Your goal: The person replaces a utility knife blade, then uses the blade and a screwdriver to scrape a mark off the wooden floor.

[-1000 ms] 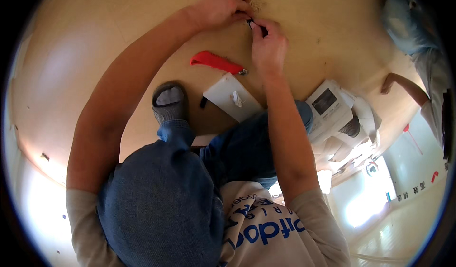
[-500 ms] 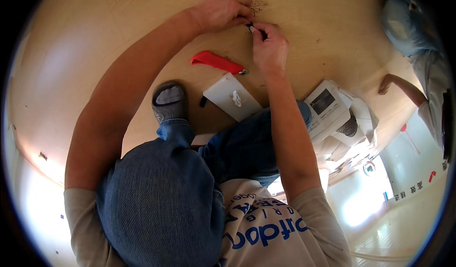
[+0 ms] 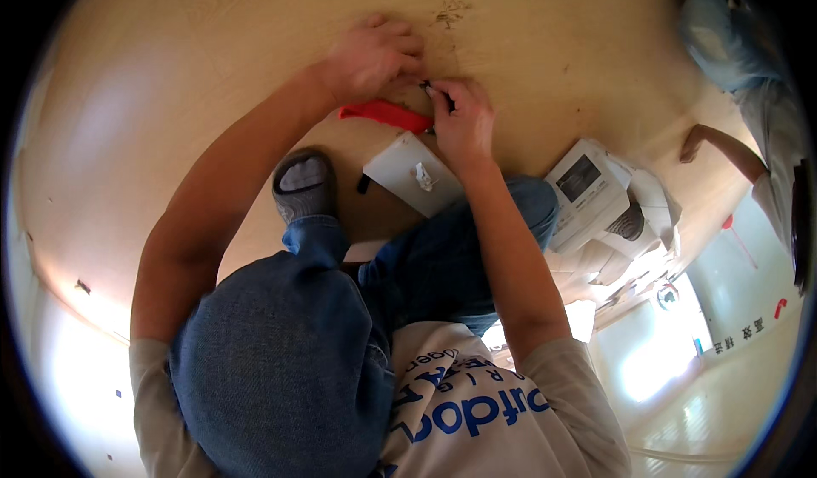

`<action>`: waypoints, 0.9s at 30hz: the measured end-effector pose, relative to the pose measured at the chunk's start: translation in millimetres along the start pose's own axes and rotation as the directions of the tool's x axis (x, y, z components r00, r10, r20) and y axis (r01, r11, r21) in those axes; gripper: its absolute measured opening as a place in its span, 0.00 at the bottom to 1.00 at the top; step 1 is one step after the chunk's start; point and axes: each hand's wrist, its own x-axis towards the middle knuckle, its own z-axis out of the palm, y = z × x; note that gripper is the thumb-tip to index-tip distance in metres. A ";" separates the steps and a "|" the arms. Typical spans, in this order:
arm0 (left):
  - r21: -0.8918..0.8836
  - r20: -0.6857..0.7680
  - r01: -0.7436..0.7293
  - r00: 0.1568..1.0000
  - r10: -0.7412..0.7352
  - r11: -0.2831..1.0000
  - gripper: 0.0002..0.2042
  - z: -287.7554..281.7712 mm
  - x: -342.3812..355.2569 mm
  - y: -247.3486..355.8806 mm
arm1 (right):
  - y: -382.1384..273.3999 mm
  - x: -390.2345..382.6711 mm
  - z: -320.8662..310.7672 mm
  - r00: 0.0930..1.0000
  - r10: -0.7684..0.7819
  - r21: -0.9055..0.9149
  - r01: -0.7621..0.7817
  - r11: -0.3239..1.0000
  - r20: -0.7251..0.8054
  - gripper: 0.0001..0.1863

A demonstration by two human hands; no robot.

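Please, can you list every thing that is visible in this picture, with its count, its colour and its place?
Utility knife: one, red, on the floor under the hands.
Small dark object: one, between the fingertips; kind unclear.
White plate: one, on the floor beside the right forearm.
Boxes: several, white, right of the knee.
Wooden floor: one, light tan.
Other person's arm: one, at the right edge.
Sock: one, grey, on the person's foot.
Jeans: blue, centre.
Left hand: at the object.
Right hand: pinching the object.

Warm and bright overall; blown-out glare at lower left and lower right; soft shadows beneath arms; heavy fisheye bending, black vignette at rim; slightly soft focus
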 end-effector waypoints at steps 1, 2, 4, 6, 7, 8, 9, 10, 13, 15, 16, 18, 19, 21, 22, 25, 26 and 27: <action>0.008 -0.037 0.003 0.999 -0.002 1.000 0.07 1.6 1.9 -0.6 | -0.1 1.4 0.7 1.000 -0.015 0.003 0.015 1.000 -0.018 0.05; 0.015 -0.075 0.006 0.997 -0.005 1.000 0.07 3.2 4.5 -1.9 | 0.6 3.9 0.8 0.999 -0.030 0.006 0.030 1.000 -0.036 0.05; 0.044 -0.112 0.007 0.994 -0.002 0.999 0.07 4.1 14.9 -7.3 | 3.4 18.7 -1.2 0.995 0.074 0.027 -0.072 0.997 -0.061 0.06; 0.089 -0.114 0.000 0.993 0.011 0.996 0.07 0.1 42.7 -15.1 | 2.3 31.2 -5.2 0.983 0.172 0.063 -0.168 0.984 -0.071 0.06; 0.072 -0.106 -0.022 0.994 0.029 0.997 0.07 -2.6 50.2 -17.8 | 2.2 36.9 -7.5 0.974 0.217 0.089 -0.210 0.974 -0.069 0.05; 0.055 -0.097 -0.043 0.994 0.048 0.998 0.06 -5.5 56.4 -20.2 | 2.7 40.2 -9.1 0.963 0.261 0.115 -0.253 0.961 -0.066 0.04; 0.037 -0.089 -0.064 0.994 0.067 0.997 0.06 -7.7 59.6 -20.4 | 3.4 40.7 -10.5 0.963 0.262 0.118 -0.254 0.960 -0.059 0.05; 0.039 -0.085 -0.055 0.995 0.058 0.998 0.06 -6.8 59.4 -20.2 | 3.3 39.3 -11.5 0.962 0.266 0.120 -0.258 0.959 -0.056 0.05; 0.035 -0.080 -0.036 0.996 0.038 0.999 0.06 -3.7 57.0 -17.6 | 3.6 36.5 -14.3 0.965 0.259 0.071 -0.256 0.964 -0.044 0.06; 0.022 -0.088 -0.034 0.995 0.036 0.999 0.06 -2.3 56.8 -16.2 | 4.1 37.7 -14.8 0.967 0.253 0.043 -0.252 0.967 -0.036 0.06; 0.030 -0.065 -0.031 0.997 0.033 0.999 0.06 -2.7 57.1 -15.6 | 1.1 39.4 -16.9 0.967 0.254 0.041 -0.253 0.967 -0.030 0.06; 0.046 -0.018 -0.027 0.999 0.028 0.999 0.06 -4.8 56.8 -15.8 | 0.9 35.4 -18.1 0.967 0.256 0.021 -0.255 0.967 -0.003 0.07; 0.035 -0.023 -0.034 0.999 0.035 0.999 0.06 -4.7 56.5 -16.3 | 1.7 33.7 -18.3 0.968 0.252 0.003 -0.252 0.968 0.010 0.07; 0.014 -0.031 -0.048 0.998 0.048 0.999 0.06 -4.0 54.4 -15.9 | 4.9 33.8 -18.2 0.965 0.261 -0.001 -0.261 0.965 0.006 0.07; 0.013 -0.039 -0.052 0.998 0.053 0.999 0.05 -3.5 53.6 -15.3 | 3.7 32.8 -17.0 0.961 0.276 0.007 -0.276 0.961 -0.002 0.07; 0.013 -0.058 -0.063 0.996 0.064 0.998 0.05 -2.2 52.3 -14.9 | 2.2 33.5 -17.8 0.974 0.228 -0.013 -0.228 0.973 -0.009 0.06; 0.016 -0.061 -0.066 0.996 0.067 0.998 0.05 -2.2 51.4 -15.9 | 1.9 34.7 -19.2 0.981 0.195 -0.025 -0.195 0.980 -0.009 0.06; 0.020 -0.064 -0.069 0.996 0.070 0.997 0.05 -1.8 50.5 -16.4 | 0.9 34.9 -19.8 0.977 0.213 -0.021 -0.213 0.977 0.006 0.06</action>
